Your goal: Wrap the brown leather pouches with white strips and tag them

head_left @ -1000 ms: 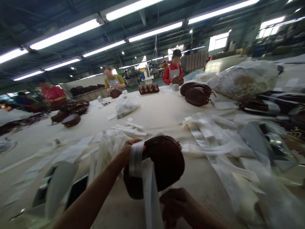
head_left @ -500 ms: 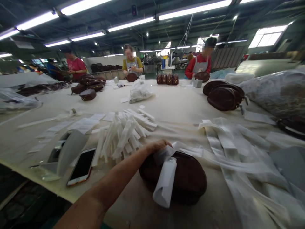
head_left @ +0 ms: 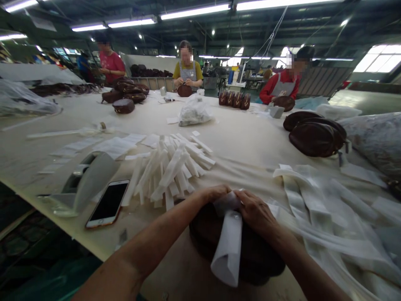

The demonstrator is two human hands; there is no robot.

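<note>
A dark brown leather bag, oval in shape, lies on the table right before me. A white wrapping strip hangs over its front in a loose, curled roll. My left hand is closed at the far edge of the bag, on the upper part of the strip. Across from it my right hand pinches the same part, its fingertips close to those of the left. Whatever the strip covers at that spot is hidden.
Cut white strips lie piled beyond my left arm, near a phone and a tape dispenser. Long white strips spread at right. Brown bags stand behind them. Several co-workers handle bags across the table.
My right hand has come into view from the right and joined the left at the white strip. The view has tilted down slightly; the left hand stays at the bag's far edge.
</note>
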